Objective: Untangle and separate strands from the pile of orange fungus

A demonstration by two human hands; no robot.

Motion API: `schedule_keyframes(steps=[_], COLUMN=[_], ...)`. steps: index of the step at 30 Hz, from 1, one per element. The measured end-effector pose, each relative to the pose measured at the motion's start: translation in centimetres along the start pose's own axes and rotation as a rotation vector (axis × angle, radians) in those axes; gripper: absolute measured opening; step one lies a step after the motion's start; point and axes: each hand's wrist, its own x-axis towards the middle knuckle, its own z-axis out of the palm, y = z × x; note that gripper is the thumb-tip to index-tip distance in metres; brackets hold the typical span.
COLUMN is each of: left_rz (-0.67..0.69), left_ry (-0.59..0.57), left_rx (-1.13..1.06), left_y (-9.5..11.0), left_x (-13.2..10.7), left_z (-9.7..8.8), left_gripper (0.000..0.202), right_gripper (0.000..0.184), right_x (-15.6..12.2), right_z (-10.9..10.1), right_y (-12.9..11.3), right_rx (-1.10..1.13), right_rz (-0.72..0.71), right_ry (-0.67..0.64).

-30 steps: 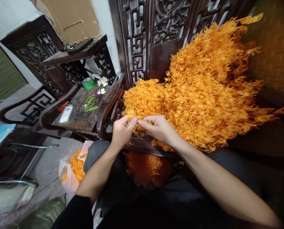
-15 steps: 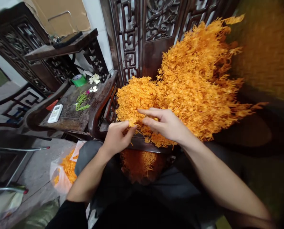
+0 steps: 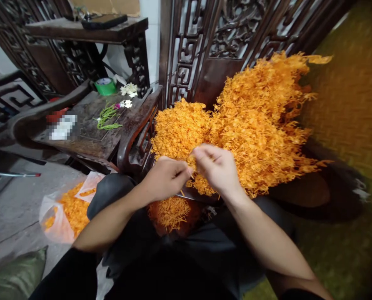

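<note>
My left hand (image 3: 168, 177) is closed in a pinch, with a small orange plastic flower piece (image 3: 191, 176) showing at its fingertips. Close beside it on the right, my right hand (image 3: 217, 166) also pinches, fingertips almost at the left ones; what lies between them is too small to make out. Behind both hands rises a large heap of orange plastic flower pieces (image 3: 260, 116) with thin stems, on a dark wooden seat. A lower mound of finer orange pieces (image 3: 179, 129) adjoins it on the left. Between my knees more orange stems (image 3: 170, 213) show.
On the dark wooden side surface (image 3: 92, 139) at left lie green tape (image 3: 106, 86), green stems (image 3: 109, 116), white flowers (image 3: 128, 89) and a blurred-out white object (image 3: 63, 127). A plastic bag (image 3: 57, 225) of orange pieces stands on the floor. Carved wooden backrests (image 3: 188, 54) rise behind.
My right hand has gone from fingers stretched out to a pinch. It now sits closer to my left hand, which has moved slightly right. The view has shifted.
</note>
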Motion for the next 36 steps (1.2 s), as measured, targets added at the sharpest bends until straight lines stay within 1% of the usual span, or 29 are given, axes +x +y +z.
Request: schedule_keyframes(steps=[1,2,3,4,6,7,9,10,12,13,14,16,18,19,21,23,24,25,27,29,30,32,34,36], left_rz=[0.013,0.031,0.054,0.080,0.134,0.153,0.174,0.171,0.148,0.130,0.114,0.085,0.089,0.112,0.151,0.147,0.135,0.121,0.110,0.091,0.071,0.026,-0.010,-0.012], left_ry=[-0.070,-0.137,-0.196,-0.240,-0.306,-0.354,-0.524,-0.639,-0.920,-1.043,-1.138,-1.256,-1.289,-1.273,-1.166,-1.055,-1.037,-1.049,-1.142,-1.222,-1.235,-1.220,-1.185,-1.158], left_rx=[-0.044,-0.077,-0.096,-0.098,-0.095,-0.111,-0.204,-0.287,-0.480,-0.556,-0.599,-0.579,-0.443,-0.329,-0.032,0.261,0.364,0.432,0.499,0.540,0.568,0.627,0.680,0.713], left_y=[0.3,0.4,0.3,0.1,-0.7,-1.1,-1.7,-1.8,-1.5,-1.3,-1.1,-0.9,-1.1,-1.4,-2.0,-2.7,-3.0,-3.3,-3.7,-3.9,-3.9,-3.6,-3.3,-2.9], left_x=[-0.4,-0.9,-1.3,-1.6,-2.1,-2.2,-2.3,-2.2,-2.2,-2.2,-2.1,-2.1,-2.3,-2.5,-3.2,-4.0,-4.4,-4.8,-5.4,-5.9,-6.1,-6.4,-6.8,-7.1], left_z=[-0.2,-0.3,-0.3,-0.1,0.5,0.9,1.4,1.4,1.3,1.2,1.1,1.1,1.5,1.9,2.8,4.0,4.7,5.5,7.1,8.5,9.1,9.8,10.0,10.0], left_gripper=[0.048,0.047,0.047,0.045,0.042,0.040,0.035,0.031,0.025,0.023,0.021,0.017,0.015,0.016,0.021,0.023,0.020,0.016,0.009,0.008,0.010,0.012,0.015,0.019], right_gripper=[0.037,0.041,0.041,0.034,0.030,0.030,0.035,0.038,0.044,0.045,0.046,0.051,0.064,0.071,0.080,0.082,0.083,0.083,0.080,0.071,0.065,0.051,0.040,0.037], right_x=[1.0,2.1,3.3,4.5,6.9,8.0,10.5,11.9,14.6,15.7,16.6,17.7,17.8,17.7,17.4,17.5,17.7,18.0,19.0,20.2,20.8,21.7,22.1,21.7], right_z=[-0.9,-1.9,-2.9,-3.6,-4.1,-3.7,-2.1,-1.0,1.2,2.3,3.2,4.9,6.3,6.8,7.6,8.0,8.0,8.0,7.7,7.1,6.8,6.1,5.2,3.9], right_y=[0.0,0.0,0.0,0.0,0.2,0.4,1.3,2.0,3.6,4.5,5.5,7.7,10.0,11.1,13.1,14.4,14.8,14.8,14.2,12.8,11.8,9.6,7.1,4.4], right_rx=[0.062,0.124,0.136,0.077,-0.164,-0.317,-0.625,-0.749,-1.007,-1.068,-1.115,-1.173,-1.241,-1.270,-1.307,-1.305,-1.299,-1.289,-1.258,-1.219,-1.200,-1.171,-1.159,-1.167], right_rz=[0.006,-0.016,-0.025,-0.005,0.059,0.075,0.051,0.016,-0.040,-0.052,-0.061,-0.074,-0.041,-0.008,0.068,0.129,0.157,0.189,0.245,0.271,0.267,0.226,0.159,0.089], right_ry=[0.155,0.270,0.317,0.307,0.198,0.137,0.044,0.020,-0.008,-0.002,0.005,-0.008,-0.105,-0.163,-0.245,-0.270,-0.281,-0.296,-0.323,-0.336,-0.336,-0.324,-0.290,-0.231])
